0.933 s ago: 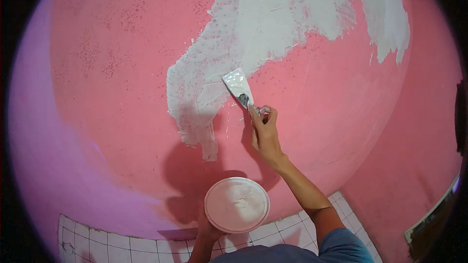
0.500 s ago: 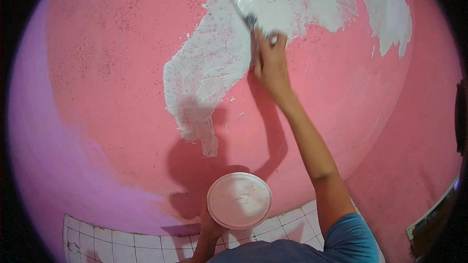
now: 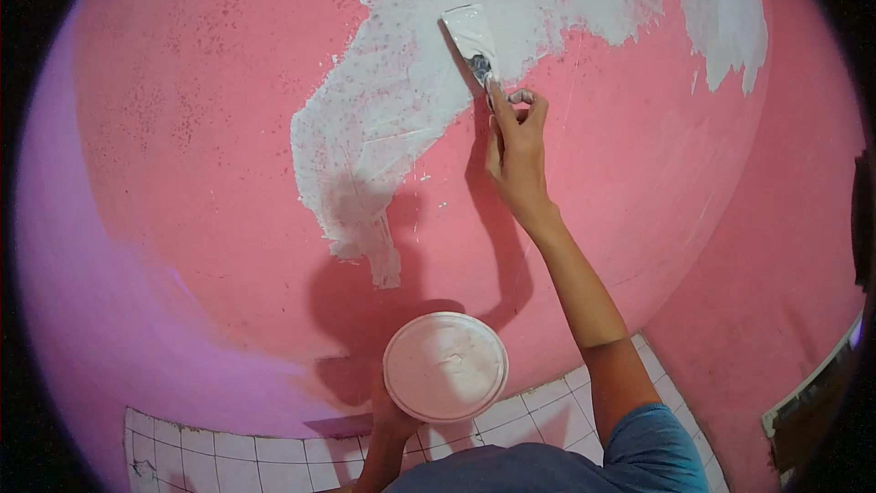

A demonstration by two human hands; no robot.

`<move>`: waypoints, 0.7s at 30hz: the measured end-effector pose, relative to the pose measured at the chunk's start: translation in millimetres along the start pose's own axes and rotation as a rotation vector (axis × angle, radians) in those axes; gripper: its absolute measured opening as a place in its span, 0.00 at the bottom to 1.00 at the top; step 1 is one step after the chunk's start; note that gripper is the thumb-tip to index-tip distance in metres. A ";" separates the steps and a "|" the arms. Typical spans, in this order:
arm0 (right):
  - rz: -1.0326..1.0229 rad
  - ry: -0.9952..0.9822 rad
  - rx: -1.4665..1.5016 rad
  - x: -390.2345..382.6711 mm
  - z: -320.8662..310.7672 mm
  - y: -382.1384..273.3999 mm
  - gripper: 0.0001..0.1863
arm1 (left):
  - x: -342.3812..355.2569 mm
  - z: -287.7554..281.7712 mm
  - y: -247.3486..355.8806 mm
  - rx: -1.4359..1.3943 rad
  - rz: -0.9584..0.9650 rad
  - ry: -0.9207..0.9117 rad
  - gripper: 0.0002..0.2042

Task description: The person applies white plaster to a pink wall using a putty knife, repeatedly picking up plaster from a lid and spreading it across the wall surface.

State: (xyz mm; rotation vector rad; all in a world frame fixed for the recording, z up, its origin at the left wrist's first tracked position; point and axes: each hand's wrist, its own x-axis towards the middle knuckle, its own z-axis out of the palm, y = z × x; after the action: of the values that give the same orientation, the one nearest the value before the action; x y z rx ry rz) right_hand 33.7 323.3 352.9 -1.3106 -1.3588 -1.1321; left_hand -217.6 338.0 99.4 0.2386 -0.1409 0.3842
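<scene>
A putty knife is gripped by my right hand, its blade pointing up and loaded with wet white putty. The blade lies over the smeared white putty patch on the pink wall; whether it touches the wall I cannot tell. Low in the middle, my left hand holds a round tub filled with white putty from its left side. Most of that hand's fingers are hidden behind the tub.
Another white patch covers the upper right of the wall. Purple paint borders the pink on the left. White tiles run along the bottom, and a dark framed object stands at the lower right.
My right hand has drawn the putty knife a little down and to the right, and the putty on its blade now shows clearly. My left hand keeps the tub in nearly the same place.
</scene>
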 end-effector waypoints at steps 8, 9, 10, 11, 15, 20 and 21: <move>0.024 -0.263 0.099 -142.3 3.2 -8.8 0.33 | 0.2 4.6 -3.8 0.280 0.045 0.235 0.35; 0.008 -0.244 0.092 -130.4 2.8 -5.6 0.33 | 1.4 3.4 -1.7 0.291 0.051 0.212 0.35; 0.024 -0.184 0.080 -116.6 0.4 -3.0 0.33 | 0.0 2.5 -0.4 0.219 0.043 0.154 0.35; 0.049 -0.125 0.070 -105.1 -4.7 -4.0 0.33 | -2.0 1.5 0.0 0.148 0.030 0.105 0.35; -0.048 0.002 0.002 5.3 -14.3 17.5 0.34 | 0.0 0.1 -2.5 0.218 0.010 0.087 0.35; -0.092 -0.010 -0.061 32.7 -14.4 29.5 0.34 | 5.3 19.5 -6.3 0.170 0.061 0.072 0.34; -0.063 -0.052 -0.065 11.2 -14.1 32.2 0.34 | 4.5 16.6 -6.5 0.451 0.077 0.186 0.34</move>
State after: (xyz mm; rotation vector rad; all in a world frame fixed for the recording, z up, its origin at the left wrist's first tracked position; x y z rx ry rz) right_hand 65.7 311.8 367.1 -1.3604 -1.4198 -1.2009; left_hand -212.5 329.5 114.8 0.6413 0.1229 0.5106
